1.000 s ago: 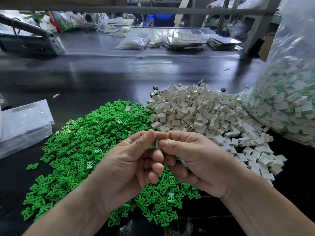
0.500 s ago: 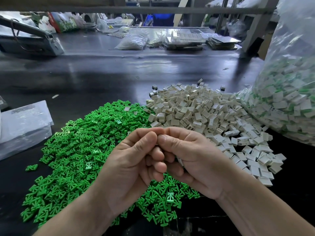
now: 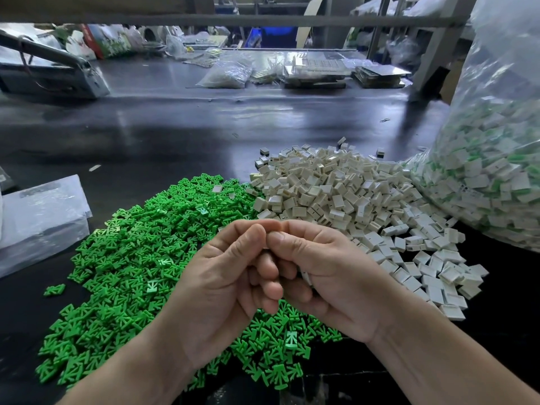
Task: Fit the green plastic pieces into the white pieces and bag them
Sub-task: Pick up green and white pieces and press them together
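L hand (image 3: 222,287), R hand (image 3: 330,282) pressed closer, pinched piece hidden

This is looking like a small factory's hand-assembly bench: a long dark worktable (image 3: 204,127) is carrying loose heaps of green pieces (image 3: 131,258) at near left and white pieces (image 3: 336,194) just beside them. A big clear bag (image 3: 496,171) of white-and-green parts is bulging at the right. Far across, a grey machine (image 3: 52,74), small filled bags (image 3: 228,73) and stacked trays (image 3: 315,68) are sitting beneath a metal frame bar (image 3: 233,21), and more stock is crowding in behind.
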### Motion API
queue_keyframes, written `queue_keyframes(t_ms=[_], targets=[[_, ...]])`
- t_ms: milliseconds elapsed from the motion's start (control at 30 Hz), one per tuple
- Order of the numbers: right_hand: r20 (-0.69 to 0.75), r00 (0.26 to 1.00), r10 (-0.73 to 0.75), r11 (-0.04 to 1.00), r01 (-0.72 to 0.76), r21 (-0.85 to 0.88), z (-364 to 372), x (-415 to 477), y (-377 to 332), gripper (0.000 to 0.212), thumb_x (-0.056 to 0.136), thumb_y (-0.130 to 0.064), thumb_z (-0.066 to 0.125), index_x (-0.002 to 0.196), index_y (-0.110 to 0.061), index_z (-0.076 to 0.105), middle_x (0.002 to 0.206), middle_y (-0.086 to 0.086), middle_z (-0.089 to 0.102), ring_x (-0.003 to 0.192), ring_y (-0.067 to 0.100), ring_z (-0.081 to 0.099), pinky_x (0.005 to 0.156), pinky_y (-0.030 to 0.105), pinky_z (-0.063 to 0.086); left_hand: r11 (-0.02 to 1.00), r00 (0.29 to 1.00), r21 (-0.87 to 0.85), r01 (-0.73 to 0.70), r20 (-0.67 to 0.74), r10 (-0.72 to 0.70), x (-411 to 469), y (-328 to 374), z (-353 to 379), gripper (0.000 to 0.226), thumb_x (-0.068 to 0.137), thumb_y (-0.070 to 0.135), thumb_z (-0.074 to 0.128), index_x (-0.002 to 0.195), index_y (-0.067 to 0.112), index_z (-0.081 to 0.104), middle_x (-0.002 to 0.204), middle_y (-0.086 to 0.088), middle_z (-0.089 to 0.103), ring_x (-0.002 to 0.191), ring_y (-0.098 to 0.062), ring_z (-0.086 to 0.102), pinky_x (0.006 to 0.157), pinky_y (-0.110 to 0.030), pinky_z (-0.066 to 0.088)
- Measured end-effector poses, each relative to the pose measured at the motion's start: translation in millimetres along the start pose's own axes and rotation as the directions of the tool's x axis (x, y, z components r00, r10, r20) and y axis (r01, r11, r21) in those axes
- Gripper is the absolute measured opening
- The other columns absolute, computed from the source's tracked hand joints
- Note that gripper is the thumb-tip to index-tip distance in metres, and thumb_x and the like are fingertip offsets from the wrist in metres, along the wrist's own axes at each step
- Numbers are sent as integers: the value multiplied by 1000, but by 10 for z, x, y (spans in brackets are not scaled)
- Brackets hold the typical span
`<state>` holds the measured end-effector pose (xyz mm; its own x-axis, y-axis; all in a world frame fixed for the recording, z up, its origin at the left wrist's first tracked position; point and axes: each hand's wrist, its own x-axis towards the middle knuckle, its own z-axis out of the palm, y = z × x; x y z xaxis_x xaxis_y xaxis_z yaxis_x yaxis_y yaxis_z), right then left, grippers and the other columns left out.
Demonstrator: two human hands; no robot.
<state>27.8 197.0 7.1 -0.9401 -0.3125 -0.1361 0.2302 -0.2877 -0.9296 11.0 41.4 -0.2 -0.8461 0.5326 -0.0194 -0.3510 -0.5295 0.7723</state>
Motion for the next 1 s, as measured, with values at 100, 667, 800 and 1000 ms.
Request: queue_keyframes(t_ms=[100,667,800,1000], targets=[[11,1000,-13,999,12,47,12,15,4,26,90,-30,60,89,-4,55,64,7,52,39,10,39,32,15,26,1000,997,-3,-1,79,1,10,49,-57,24,89,22,68,108,10,71,66,-9,65,51,-17,65,44,-24,53],[40,998,40,848,-55,527,-129,51,-80,13,74,-14,74,84,-13,65,81,5,61,53,11,59,31,16,40,-551,904,834,-33,261,340,229,23,-431,31,87,27,69,117,24,71,114,2,70,97,-26,59,79,-42,47],[-84,987,139,869,-81,489,-150,56,-80,15,75,-12,74,80,-13,59,70,3,58,48,9,54,30,15,37,-523,883,848,-87,309,353,232,39,-420,12,87,29,66,96,26,73,93,9,69,83,-19,55,71,-38,45],[-157,965,208,875,-112,471,-143,70,-75,19,75,-17,72,91,-12,62,69,3,56,48,9,49,30,15,35,-501,908,864,-45,244,341,267,-21,-392,32,94,35,57,122,23,66,93,3,62,87,-22,54,75,-40,45]])
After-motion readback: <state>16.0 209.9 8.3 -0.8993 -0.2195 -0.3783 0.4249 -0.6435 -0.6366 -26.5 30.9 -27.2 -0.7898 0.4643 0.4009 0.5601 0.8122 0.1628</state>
